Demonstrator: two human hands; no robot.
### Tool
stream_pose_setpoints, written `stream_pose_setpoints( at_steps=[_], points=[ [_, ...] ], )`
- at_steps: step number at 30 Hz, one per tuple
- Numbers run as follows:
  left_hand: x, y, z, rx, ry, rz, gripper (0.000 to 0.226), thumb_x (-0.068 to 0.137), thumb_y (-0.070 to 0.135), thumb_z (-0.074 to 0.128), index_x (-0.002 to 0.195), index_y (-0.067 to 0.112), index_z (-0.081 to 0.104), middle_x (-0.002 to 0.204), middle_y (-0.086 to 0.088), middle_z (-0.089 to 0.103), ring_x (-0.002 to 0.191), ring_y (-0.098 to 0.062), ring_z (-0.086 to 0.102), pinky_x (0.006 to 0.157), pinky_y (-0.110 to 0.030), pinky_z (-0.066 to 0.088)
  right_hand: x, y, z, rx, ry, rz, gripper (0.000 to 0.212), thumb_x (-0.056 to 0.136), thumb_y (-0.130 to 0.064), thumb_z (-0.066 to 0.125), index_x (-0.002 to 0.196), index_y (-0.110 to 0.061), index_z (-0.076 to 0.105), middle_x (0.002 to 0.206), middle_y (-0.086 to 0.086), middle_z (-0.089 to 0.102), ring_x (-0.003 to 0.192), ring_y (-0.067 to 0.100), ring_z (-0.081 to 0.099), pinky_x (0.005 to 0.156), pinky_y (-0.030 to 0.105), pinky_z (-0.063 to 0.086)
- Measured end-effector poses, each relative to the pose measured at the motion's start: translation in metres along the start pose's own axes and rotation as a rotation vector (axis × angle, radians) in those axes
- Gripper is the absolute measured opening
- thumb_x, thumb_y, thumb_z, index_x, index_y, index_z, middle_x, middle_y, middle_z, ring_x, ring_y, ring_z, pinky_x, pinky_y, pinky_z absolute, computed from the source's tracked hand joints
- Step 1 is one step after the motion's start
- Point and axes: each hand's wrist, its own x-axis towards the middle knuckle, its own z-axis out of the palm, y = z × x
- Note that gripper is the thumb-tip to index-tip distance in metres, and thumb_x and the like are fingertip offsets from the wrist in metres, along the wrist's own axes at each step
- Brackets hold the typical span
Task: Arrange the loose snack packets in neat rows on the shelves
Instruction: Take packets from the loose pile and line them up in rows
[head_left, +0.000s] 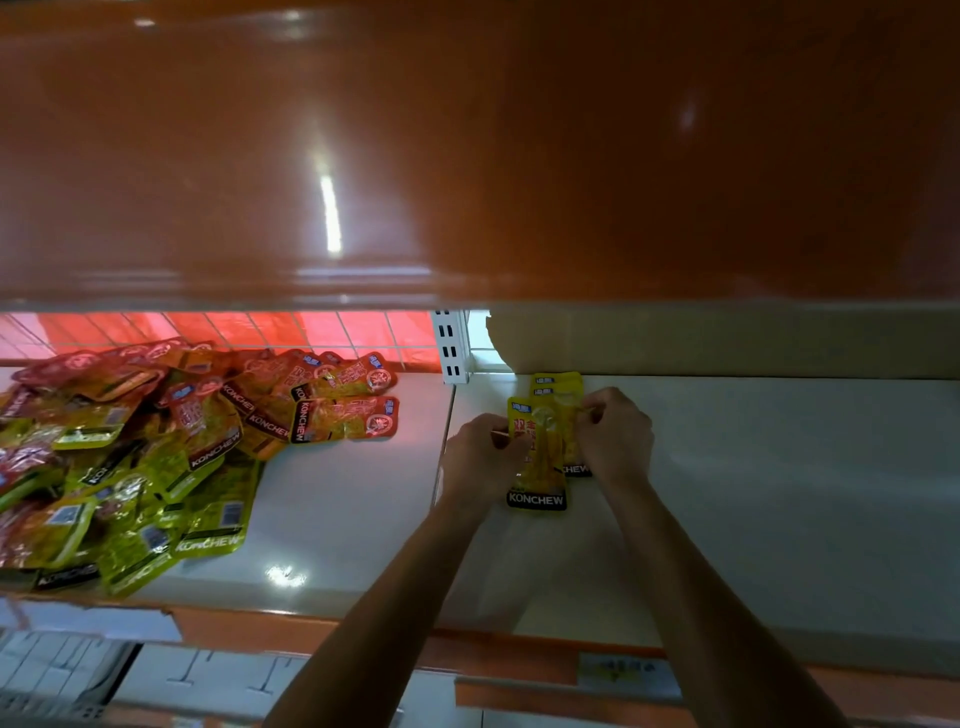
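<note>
A short row of yellow KONCHEW snack packets (545, 441) lies overlapping on the right-hand white shelf (779, 493), near its back left corner. My left hand (483, 457) pinches the left edge of the front yellow packet. My right hand (613, 436) grips the right edge of the same stack. A large loose heap of red, orange and green packets (156, 452) covers the left-hand shelf (337, 519).
An orange upper shelf (467, 156) overhangs and hides the back of the right bay. A white slotted upright (451, 348) splits the two bays. Behind the heap is a wire mesh back (234, 327). An orange price strip (519, 654) runs along the front edge.
</note>
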Motion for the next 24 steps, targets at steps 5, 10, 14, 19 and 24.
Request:
stream_pose_setpoints(
  at_steps=[5,10,14,19,24],
  points=[
    [0.002,0.007,0.004,0.184,0.000,0.080,0.032,0.088,0.041,0.064,0.115,0.023,0.067,0.101,0.001,0.072,0.092,-0.015,0.066,0.082,-0.028,0.052,0.000,0.001,-0.003,0.035,0.007,0.045,0.017,0.085,-0.017,0.060,0.101,-0.015,0.066,0.095,0.002,0.070,0.088,0.019,0.063,0.071,0.023,0.041],
    [0.007,0.012,0.013,0.323,-0.003,0.109,0.035,0.090,0.042,0.058,0.116,0.019,0.065,0.104,-0.004,0.071,0.099,-0.024,0.065,0.087,-0.037,0.052,0.002,0.001,-0.006,0.028,-0.015,0.052,0.022,0.085,-0.018,0.062,0.105,-0.014,0.069,0.100,0.002,0.072,0.096,0.019,0.065,0.077,0.024,0.044],
    [0.011,0.015,0.016,0.364,0.000,0.130,0.037,0.091,0.041,0.056,0.118,0.017,0.065,0.106,-0.005,0.069,0.100,-0.023,0.064,0.087,-0.035,0.051,0.001,0.002,-0.009,0.019,-0.023,0.039,0.024,0.088,-0.017,0.059,0.109,-0.014,0.071,0.105,0.005,0.072,0.100,0.022,0.064,0.080,0.024,0.044],
    [0.015,0.018,0.016,0.379,-0.031,0.152,0.035,0.092,0.040,0.055,0.115,0.016,0.066,0.107,-0.005,0.070,0.100,-0.023,0.064,0.086,-0.035,0.051,0.001,0.000,-0.011,0.026,-0.038,0.043,0.026,0.090,-0.016,0.056,0.111,-0.014,0.070,0.107,0.006,0.071,0.101,0.021,0.064,0.084,0.026,0.046],
    [0.015,0.021,0.020,0.401,-0.049,0.171,0.032,0.093,0.038,0.054,0.113,0.016,0.067,0.106,-0.005,0.069,0.098,-0.023,0.064,0.082,-0.034,0.050,0.000,-0.001,-0.013,0.010,-0.054,0.026,0.028,0.090,-0.013,0.054,0.113,-0.013,0.069,0.110,0.007,0.070,0.103,0.023,0.063,0.085,0.027,0.046]
  ],
)
